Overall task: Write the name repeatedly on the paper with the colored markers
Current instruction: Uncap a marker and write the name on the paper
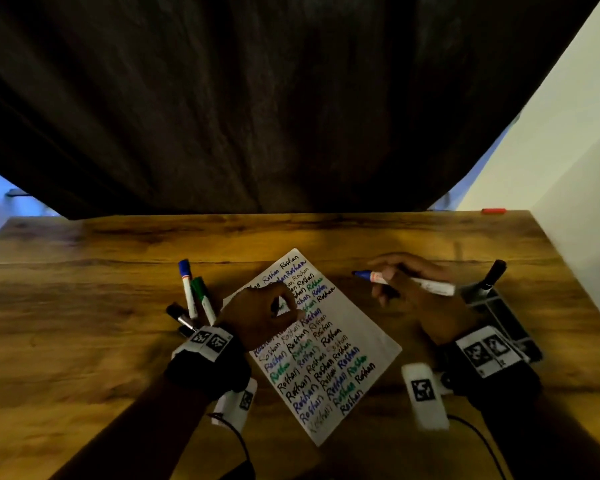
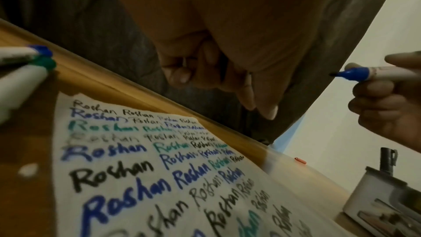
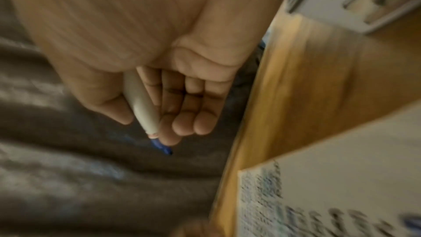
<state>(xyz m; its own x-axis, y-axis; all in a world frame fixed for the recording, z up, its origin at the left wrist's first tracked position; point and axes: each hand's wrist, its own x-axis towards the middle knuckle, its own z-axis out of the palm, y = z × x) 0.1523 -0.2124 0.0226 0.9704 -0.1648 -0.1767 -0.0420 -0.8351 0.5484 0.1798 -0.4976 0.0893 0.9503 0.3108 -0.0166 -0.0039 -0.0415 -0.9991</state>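
Note:
The white paper (image 1: 355,329) lies slanted on the wooden table (image 1: 84,289), covered with the name in black, blue and green; it also shows in the left wrist view (image 2: 127,168) and the right wrist view (image 3: 341,168). My right hand (image 1: 406,289) grips an uncapped blue marker (image 1: 378,277) above the table, right of the paper's top corner, tip pointing left. The marker (image 2: 364,73) is off the sheet, and my thumb and fingers wrap its barrel (image 3: 142,107). My left hand (image 1: 260,313) is over the paper's upper left part with fingers (image 2: 182,75) curled; nothing shows in it.
Left of the paper lie a blue-capped marker (image 1: 186,282), a green-capped marker (image 1: 201,296) and a black one (image 1: 179,317). A black organiser tray (image 1: 506,317) with an upright black marker (image 1: 492,275) stands at the right. A dark curtain (image 1: 257,98) hangs behind the table.

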